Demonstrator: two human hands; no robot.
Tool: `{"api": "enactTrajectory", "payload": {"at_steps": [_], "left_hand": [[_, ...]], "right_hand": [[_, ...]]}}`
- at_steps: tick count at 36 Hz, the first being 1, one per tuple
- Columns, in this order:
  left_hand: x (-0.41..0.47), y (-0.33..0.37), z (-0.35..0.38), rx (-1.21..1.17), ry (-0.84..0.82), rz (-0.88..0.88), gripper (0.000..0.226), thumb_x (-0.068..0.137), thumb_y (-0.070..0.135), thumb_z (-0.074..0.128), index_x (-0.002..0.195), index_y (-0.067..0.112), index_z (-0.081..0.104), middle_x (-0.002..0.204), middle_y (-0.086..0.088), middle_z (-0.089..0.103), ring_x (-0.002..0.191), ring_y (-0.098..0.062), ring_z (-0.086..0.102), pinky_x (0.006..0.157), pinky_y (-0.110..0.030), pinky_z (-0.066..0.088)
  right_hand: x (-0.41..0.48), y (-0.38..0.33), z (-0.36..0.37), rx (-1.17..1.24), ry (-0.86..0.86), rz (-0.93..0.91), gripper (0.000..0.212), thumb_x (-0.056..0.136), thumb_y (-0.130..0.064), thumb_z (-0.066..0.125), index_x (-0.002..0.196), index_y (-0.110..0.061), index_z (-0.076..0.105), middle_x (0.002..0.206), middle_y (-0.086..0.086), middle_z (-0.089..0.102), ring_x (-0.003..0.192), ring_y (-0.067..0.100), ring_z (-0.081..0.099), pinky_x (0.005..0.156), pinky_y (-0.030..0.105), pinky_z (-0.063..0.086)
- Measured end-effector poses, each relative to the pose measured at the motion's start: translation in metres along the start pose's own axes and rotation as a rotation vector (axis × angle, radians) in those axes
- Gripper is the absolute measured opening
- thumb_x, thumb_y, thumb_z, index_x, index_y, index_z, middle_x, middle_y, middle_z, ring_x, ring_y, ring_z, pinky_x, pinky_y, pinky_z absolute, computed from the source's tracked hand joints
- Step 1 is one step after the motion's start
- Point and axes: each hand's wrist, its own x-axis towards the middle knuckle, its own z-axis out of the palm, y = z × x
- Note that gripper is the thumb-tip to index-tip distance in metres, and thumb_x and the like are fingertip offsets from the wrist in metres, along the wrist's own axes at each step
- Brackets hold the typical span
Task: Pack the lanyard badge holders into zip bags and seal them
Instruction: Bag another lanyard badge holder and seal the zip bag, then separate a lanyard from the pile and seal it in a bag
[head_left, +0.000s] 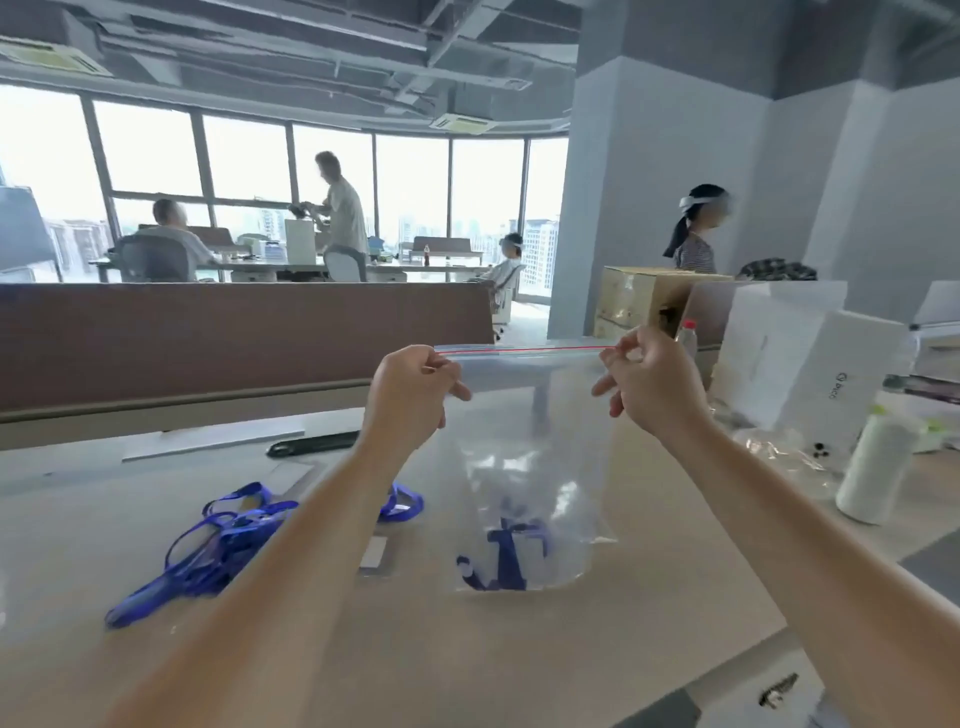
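Both hands, left hand (410, 387) and right hand (652, 382), pinch the top corners of a clear bag (524, 467) mid-frame, a blue lanyard (506, 564) inside, more lanyards (208, 545) on the bench (363, 649) lower left.

The person shows as a slender left forearm (291, 551) and right forearm (779, 519), both bare along their whole visible length up to the wrists. The left hand (410, 395) and right hand (649, 384) are bare too, with slim fingers.
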Motion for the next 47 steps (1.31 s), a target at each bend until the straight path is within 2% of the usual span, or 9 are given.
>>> {"api": "enactTrajectory", "payload": {"at_steps": [8,15,19,24,28,33,36,43,47], "left_hand": [[0.069,-0.052,0.078,0.028,-0.056,-0.125,0.015,0.093,0.013,0.049,0.087,0.003,0.060,0.069,-0.001,0.074,0.046,-0.021,0.065,0.057,-0.038,0.048],[0.120,-0.111,0.129,0.039,-0.036,-0.237,0.011,0.091,0.007,0.047,0.089,0.012,0.056,0.088,-0.014,0.072,0.064,-0.024,0.073,0.073,-0.041,0.062],[0.136,-0.147,0.149,0.130,-0.085,-0.278,0.019,0.090,0.015,0.053,0.108,0.015,0.058,0.087,-0.004,0.072,0.067,-0.016,0.073,0.080,-0.044,0.060],[0.141,-0.176,0.160,0.215,-0.104,-0.327,0.042,0.093,0.018,0.053,0.135,0.015,0.051,0.094,-0.004,0.071,0.077,-0.014,0.070,0.062,-0.027,0.050],[0.142,-0.198,0.163,0.324,-0.185,-0.335,0.070,0.090,0.028,0.058,0.153,0.019,0.029,0.136,-0.008,0.059,0.107,-0.029,0.067,0.095,-0.044,0.053],[0.130,-0.197,0.163,0.448,-0.223,-0.260,0.074,0.096,0.025,0.058,0.157,0.023,0.016,0.162,-0.003,0.023,0.140,-0.025,0.040,0.104,-0.032,0.036],[0.127,-0.189,0.161,0.393,-0.203,-0.193,0.067,0.094,0.025,0.060,0.153,0.025,0.028,0.158,0.000,0.031,0.134,-0.022,0.046,0.106,-0.034,0.040],[0.098,-0.153,0.131,0.247,-0.141,-0.108,0.036,0.095,0.026,0.060,0.130,0.022,0.053,0.115,0.006,0.062,0.095,-0.009,0.060,0.073,-0.021,0.046],[0.064,-0.137,0.093,0.171,-0.115,-0.094,0.021,0.094,0.026,0.060,0.114,0.027,0.062,0.100,0.011,0.066,0.092,-0.011,0.066,0.080,-0.031,0.055]], "right_hand": [[0.080,0.074,0.042,-0.031,0.002,0.142,0.014,0.100,-0.020,0.055,0.087,-0.017,0.053,0.068,0.005,0.072,0.043,0.015,0.060,0.038,0.022,0.041],[0.144,0.170,0.116,-0.010,-0.043,0.289,0.006,0.086,-0.025,0.052,0.081,-0.023,0.052,0.064,0.006,0.069,0.057,0.028,0.070,0.064,0.053,0.060],[0.148,0.187,0.145,-0.088,-0.114,0.316,0.024,0.075,-0.032,0.047,0.092,-0.018,0.056,0.080,0.006,0.070,0.077,0.030,0.070,0.072,0.043,0.059],[0.142,0.199,0.167,-0.116,-0.184,0.327,0.006,0.091,-0.019,0.051,0.095,-0.016,0.054,0.086,0.003,0.062,0.083,0.026,0.059,0.068,0.029,0.041],[0.137,0.213,0.181,-0.105,-0.219,0.345,0.035,0.093,-0.015,0.051,0.127,-0.008,0.058,0.113,0.010,0.067,0.095,0.028,0.058,0.076,0.025,0.036],[0.120,0.214,0.188,-0.079,-0.238,0.298,0.050,0.090,-0.024,0.059,0.138,-0.017,0.048,0.120,0.004,0.061,0.098,0.022,0.058,0.079,0.028,0.041],[0.110,0.209,0.188,-0.031,-0.231,0.273,0.057,0.088,-0.040,0.064,0.140,-0.023,0.046,0.125,0.003,0.062,0.099,0.019,0.064,0.085,0.033,0.052],[0.079,0.172,0.171,0.039,-0.192,0.204,0.049,0.090,-0.041,0.068,0.133,-0.024,0.052,0.120,-0.010,0.065,0.092,0.002,0.062,0.072,0.019,0.051],[0.047,0.137,0.158,0.094,-0.213,0.145,0.044,0.090,-0.038,0.069,0.129,-0.025,0.054,0.117,-0.015,0.063,0.091,-0.004,0.061,0.071,0.015,0.048]]}}
